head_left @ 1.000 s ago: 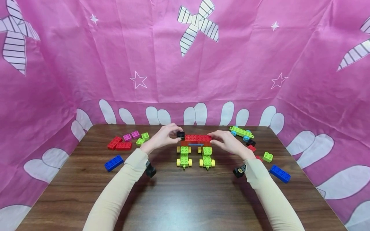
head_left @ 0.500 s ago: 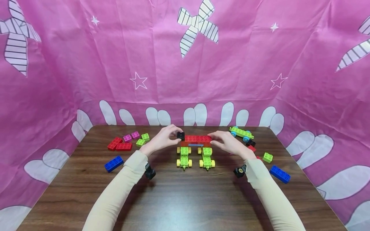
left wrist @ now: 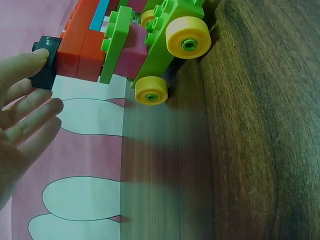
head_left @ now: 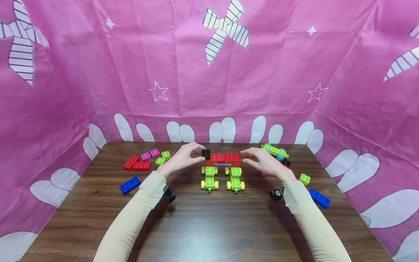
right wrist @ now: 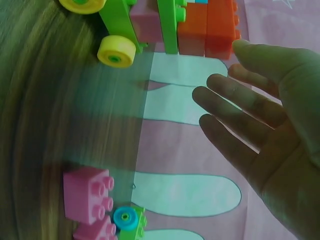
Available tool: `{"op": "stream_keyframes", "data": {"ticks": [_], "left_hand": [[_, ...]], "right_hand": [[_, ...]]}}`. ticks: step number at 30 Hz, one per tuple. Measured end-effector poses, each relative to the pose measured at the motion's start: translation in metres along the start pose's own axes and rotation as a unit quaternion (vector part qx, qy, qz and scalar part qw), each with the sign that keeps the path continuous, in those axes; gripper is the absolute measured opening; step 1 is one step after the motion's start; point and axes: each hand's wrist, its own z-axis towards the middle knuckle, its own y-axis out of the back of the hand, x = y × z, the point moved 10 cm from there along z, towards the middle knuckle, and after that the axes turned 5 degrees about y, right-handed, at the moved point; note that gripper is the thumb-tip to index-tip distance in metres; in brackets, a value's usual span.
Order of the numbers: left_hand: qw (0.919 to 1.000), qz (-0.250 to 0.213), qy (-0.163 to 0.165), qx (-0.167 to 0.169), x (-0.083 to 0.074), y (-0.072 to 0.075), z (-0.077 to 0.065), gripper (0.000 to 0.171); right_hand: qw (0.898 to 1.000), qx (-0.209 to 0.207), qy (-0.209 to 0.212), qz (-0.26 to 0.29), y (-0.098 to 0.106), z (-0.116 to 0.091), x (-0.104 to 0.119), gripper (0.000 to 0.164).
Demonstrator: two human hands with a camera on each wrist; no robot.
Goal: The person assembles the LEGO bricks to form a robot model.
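Note:
Midway along the table's far part stands a block structure with red bricks [head_left: 226, 157] across its top and two green wheeled bases [head_left: 209, 178] with yellow wheels [left wrist: 188, 38]. My left hand [head_left: 186, 157] pinches a black brick [head_left: 206, 154] at the top left end of the red bricks; the thumb lies on it in the left wrist view. Beside the right end is my right hand [head_left: 262, 162], holding nothing. Its fingers are spread and loosely bent in the right wrist view, the thumb tip close to the red brick [right wrist: 220, 30]. Pink bricks [left wrist: 132, 52] show below the red ones.
To the left lie red bricks [head_left: 141, 166], small pink bricks [head_left: 145, 156], small green bricks [head_left: 160, 161] and a blue brick [head_left: 130, 185]. On the right are a green base with blue wheels [head_left: 275, 150], a green brick [head_left: 305, 178] and another blue brick [head_left: 319, 198].
My right hand has drawn back a little to the right, off the end of the red bricks. The left hand stays on the black brick.

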Motion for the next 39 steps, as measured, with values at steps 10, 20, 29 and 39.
{"op": "stream_keyframes", "data": {"ticks": [10, 20, 29, 39], "left_hand": [[1.0, -0.003, 0.005, -0.001, -0.001, 0.001, -0.002, 0.036], [0.9999, 0.014, -0.003, -0.01, 0.0, 0.003, -0.005, 0.031], [0.9998, 0.017, -0.009, -0.009, 0.001, 0.002, -0.005, 0.028], [0.9999, 0.006, -0.007, -0.008, 0.003, 0.003, -0.004, 0.029]], "right_hand": [[0.999, -0.009, -0.027, -0.029, 0.025, -0.021, -0.025, 0.033], [0.995, -0.018, -0.075, -0.057, 0.052, -0.055, -0.075, 0.033], [0.99, 0.02, -0.115, -0.083, 0.051, -0.085, -0.115, 0.028], [0.988, 0.047, -0.109, -0.097, 0.038, -0.102, -0.135, 0.029]]}}
